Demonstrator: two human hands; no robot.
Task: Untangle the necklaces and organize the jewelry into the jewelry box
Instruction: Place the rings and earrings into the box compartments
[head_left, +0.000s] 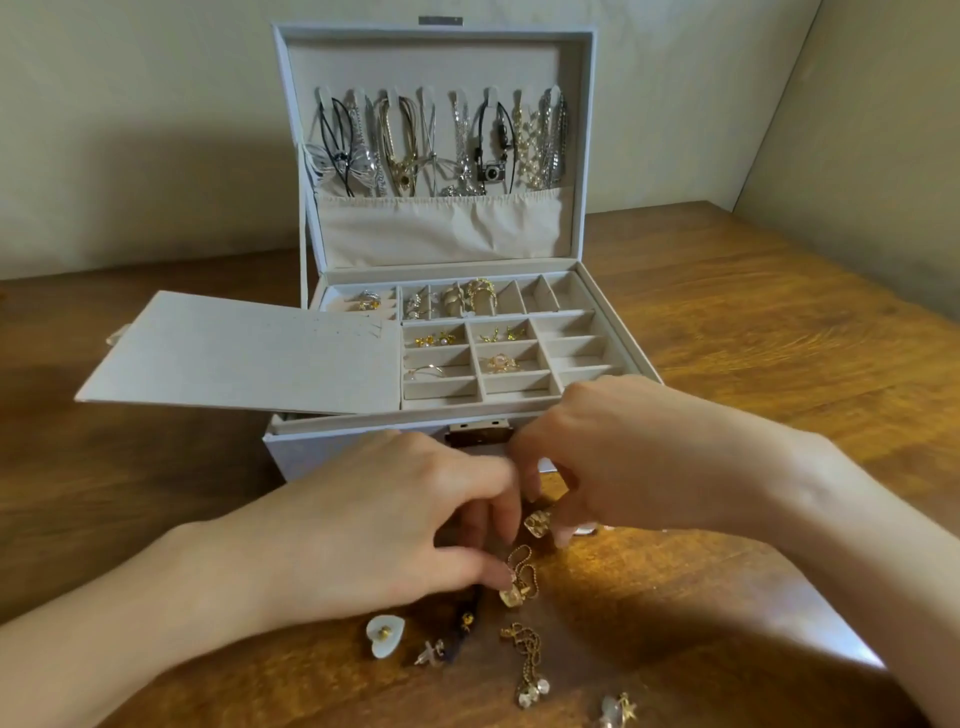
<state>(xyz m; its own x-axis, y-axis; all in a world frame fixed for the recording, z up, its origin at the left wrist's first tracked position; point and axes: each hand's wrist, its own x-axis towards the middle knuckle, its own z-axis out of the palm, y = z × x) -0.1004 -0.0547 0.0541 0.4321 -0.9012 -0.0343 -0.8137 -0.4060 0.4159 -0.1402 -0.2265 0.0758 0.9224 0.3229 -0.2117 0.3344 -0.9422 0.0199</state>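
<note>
A white jewelry box (582, 130) stands open on the wooden table, with several necklaces (441, 145) hanging in its lid. Its top tray (587, 332) has small compartments, some holding gold earrings and rings. In front of the box, my left hand (384, 525) pinches a gold chain earring (519, 577) that dangles to the table. My right hand (613, 457) pinches a small gold piece (537, 522) right beside it. The fingertips of both hands nearly meet.
A beige flap (244, 358) lies open over the tray's left half. Loose pieces lie on the table (779, 322) near me: a white heart earring (383, 635), a small stud (431, 652), a gold chain earring (527, 665) and a star piece (618, 711).
</note>
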